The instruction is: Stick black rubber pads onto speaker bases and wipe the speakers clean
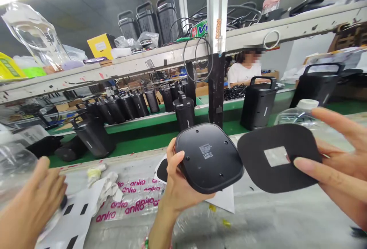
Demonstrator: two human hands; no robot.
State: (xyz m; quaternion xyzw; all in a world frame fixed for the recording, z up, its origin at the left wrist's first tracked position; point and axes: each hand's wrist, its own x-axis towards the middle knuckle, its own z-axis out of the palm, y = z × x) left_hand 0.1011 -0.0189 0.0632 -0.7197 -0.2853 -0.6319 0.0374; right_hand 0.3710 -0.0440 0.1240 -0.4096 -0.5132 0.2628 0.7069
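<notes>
My left hand is wrapped round a black speaker, its rounded-square underside turned toward me. Screws sit near the corners of that underside, and small pale print shows in the middle. In my right hand, a flat black rounded-square pad is pinched between thumb and fingers. The pad has a rectangular window, and its edge hangs just right of the speaker, with at most a slim gap. Below the speaker lies a white sheet, partly hidden by it.
A co-worker's hand reaches in at left, beside a sheet with black strips. Printed plastic covers part of the bench. Several black speakers stand on the green belt behind. A post, shelf and seated person are beyond.
</notes>
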